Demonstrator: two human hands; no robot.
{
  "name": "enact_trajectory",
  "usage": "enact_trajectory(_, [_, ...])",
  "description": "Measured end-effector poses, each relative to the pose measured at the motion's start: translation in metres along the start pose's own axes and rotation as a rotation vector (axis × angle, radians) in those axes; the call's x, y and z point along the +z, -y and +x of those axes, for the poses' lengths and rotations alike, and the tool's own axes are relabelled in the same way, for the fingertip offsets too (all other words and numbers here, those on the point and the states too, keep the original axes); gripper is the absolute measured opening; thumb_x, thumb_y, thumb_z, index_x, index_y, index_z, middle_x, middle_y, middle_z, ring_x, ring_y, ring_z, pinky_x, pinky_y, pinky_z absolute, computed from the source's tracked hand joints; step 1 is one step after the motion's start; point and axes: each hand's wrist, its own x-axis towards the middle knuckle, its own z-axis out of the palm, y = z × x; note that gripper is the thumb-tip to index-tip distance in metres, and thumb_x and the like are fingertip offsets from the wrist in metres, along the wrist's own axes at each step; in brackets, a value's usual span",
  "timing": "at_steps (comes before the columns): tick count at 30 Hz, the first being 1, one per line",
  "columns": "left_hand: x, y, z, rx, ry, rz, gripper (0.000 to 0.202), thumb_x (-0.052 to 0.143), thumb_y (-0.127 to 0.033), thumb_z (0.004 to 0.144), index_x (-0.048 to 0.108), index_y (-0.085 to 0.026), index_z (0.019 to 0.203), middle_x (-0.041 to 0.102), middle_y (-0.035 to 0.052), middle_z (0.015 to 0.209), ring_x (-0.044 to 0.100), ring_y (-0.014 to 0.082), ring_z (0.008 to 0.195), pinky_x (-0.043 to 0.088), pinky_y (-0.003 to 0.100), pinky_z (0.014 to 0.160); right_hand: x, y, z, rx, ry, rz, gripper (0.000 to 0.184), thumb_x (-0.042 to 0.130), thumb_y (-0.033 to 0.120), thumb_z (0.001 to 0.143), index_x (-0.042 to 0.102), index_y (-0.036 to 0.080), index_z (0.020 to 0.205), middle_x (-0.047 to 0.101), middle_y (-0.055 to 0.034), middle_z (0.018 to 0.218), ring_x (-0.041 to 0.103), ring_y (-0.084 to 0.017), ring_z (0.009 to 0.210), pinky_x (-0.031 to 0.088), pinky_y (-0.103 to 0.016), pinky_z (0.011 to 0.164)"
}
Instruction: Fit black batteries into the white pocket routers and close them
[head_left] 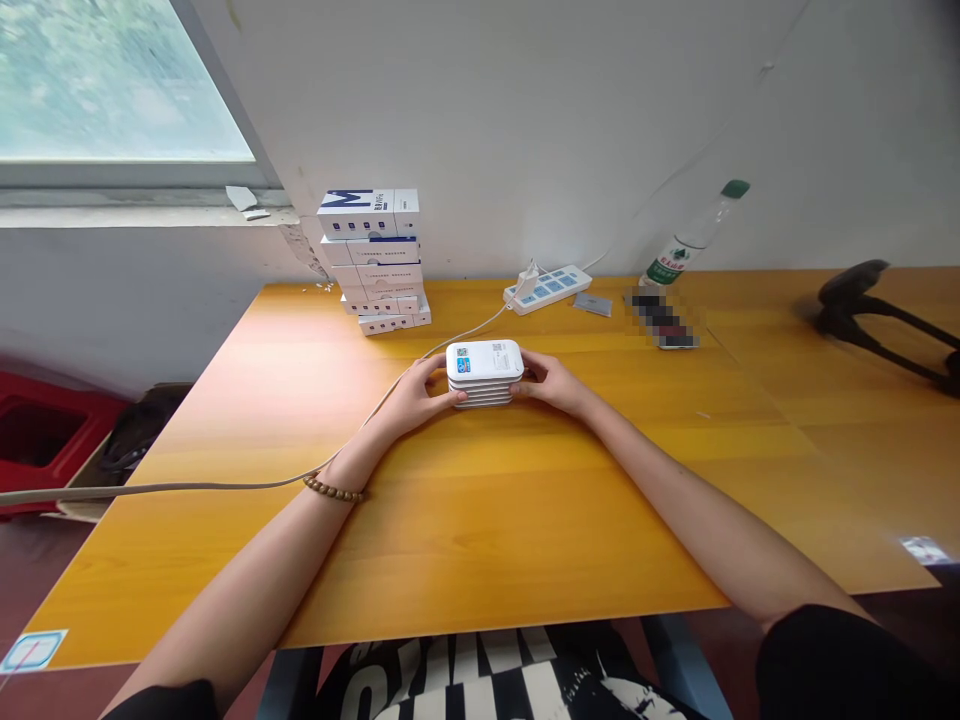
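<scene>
A stack of several flat white devices (484, 373) rests on the orange wooden table (480, 510), the top one bearing a blue sticker and a printed label. My left hand (421, 392) clasps the stack's left side with fingers curled around it. My right hand (546, 378) presses against the stack's right side, fingers closed on it. A beaded bracelet (332, 489) circles my left wrist.
A pile of white and blue boxes (376, 258) stands at the table's back left. A white power strip (547, 288) with a cable (225, 486) trailing left, a small grey card (592, 303), a plastic bottle (694, 235), and a black stand (874, 305) lie along the back. A red crate (37, 440) sits on the floor.
</scene>
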Motion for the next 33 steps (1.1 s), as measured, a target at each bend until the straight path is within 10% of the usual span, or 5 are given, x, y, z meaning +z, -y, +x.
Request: enact_trajectory(33, [-0.004, -0.006, 0.001, 0.032, -0.07, -0.055, 0.063, 0.074, -0.054, 0.096, 0.059, -0.03, 0.152, 0.067, 0.0101, 0.153, 0.062, 0.0315, 0.138, 0.051, 0.039, 0.1, 0.0, 0.007, -0.002, 0.021, -0.07, -0.064, 0.09, 0.093, 0.06, 0.076, 0.062, 0.032, 0.156, 0.067, -0.0114, 0.154, 0.059, -0.038, 0.146, 0.049, -0.055, 0.119])
